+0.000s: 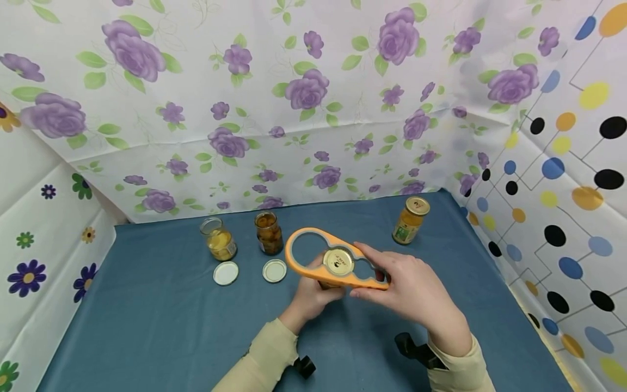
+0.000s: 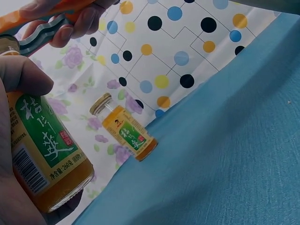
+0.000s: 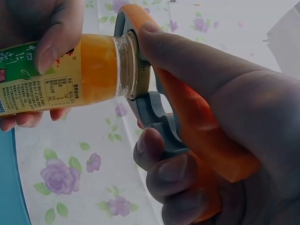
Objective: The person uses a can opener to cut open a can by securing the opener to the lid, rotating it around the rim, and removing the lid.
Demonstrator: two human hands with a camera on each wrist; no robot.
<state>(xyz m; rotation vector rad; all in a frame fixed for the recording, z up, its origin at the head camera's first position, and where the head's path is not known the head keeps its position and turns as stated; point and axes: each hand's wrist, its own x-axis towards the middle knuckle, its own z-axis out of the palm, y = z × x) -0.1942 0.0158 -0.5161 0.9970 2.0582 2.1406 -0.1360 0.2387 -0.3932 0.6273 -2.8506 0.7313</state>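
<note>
My left hand (image 1: pixel 313 296) grips a glass jar (image 3: pixel 98 70) of orange contents with a green and yellow label. My right hand (image 1: pixel 413 286) holds an orange jar opener (image 1: pixel 301 247) with grey ridged inner edges. One of the opener's openings sits around the jar's gold lid (image 1: pixel 339 262), which is on the jar. In the right wrist view, the right thumb lies along the opener's orange side and the fingers curl round its other side. The left fingers wrap the jar's labelled body (image 2: pixel 42 140) below the lid.
A similar lidded jar (image 1: pixel 410 220) stands at the back right. Two lidless jars stand at the back left, one with yellow pieces (image 1: pixel 221 244), one with brown contents (image 1: pixel 269 234). Before them lie two lids, a left one (image 1: pixel 226 273) and a right one (image 1: pixel 274 270), on the blue cloth (image 1: pixel 147 316).
</note>
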